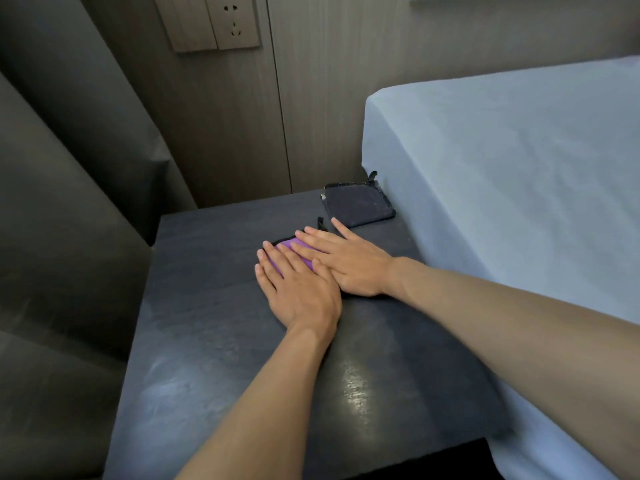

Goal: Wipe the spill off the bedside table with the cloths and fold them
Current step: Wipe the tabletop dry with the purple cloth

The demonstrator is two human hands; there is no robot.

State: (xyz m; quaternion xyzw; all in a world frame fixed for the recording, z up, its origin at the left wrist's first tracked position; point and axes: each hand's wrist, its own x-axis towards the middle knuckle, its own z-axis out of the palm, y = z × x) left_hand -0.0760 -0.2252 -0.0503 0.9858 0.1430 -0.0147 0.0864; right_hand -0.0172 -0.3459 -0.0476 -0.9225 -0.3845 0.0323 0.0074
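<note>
A purple cloth [293,247] with a dark trim lies in the middle of the dark bedside table [207,341], mostly hidden under my hands. My left hand [298,289] rests flat on its near-left part, fingers spread. My right hand [346,261] lies flat across its right part, slightly overlapping the left hand. Both palms press down and neither grasps the cloth. A dark navy cloth [358,204], folded into a small square with a hanging loop, sits at the table's far right corner beside the bed.
A bed with a light blue sheet [512,188] borders the table on the right. A dark padded surface [62,237] stands to the left. The wood-panel wall behind holds a socket plate [232,20]. A glossy sheen [356,386] shows on the near tabletop.
</note>
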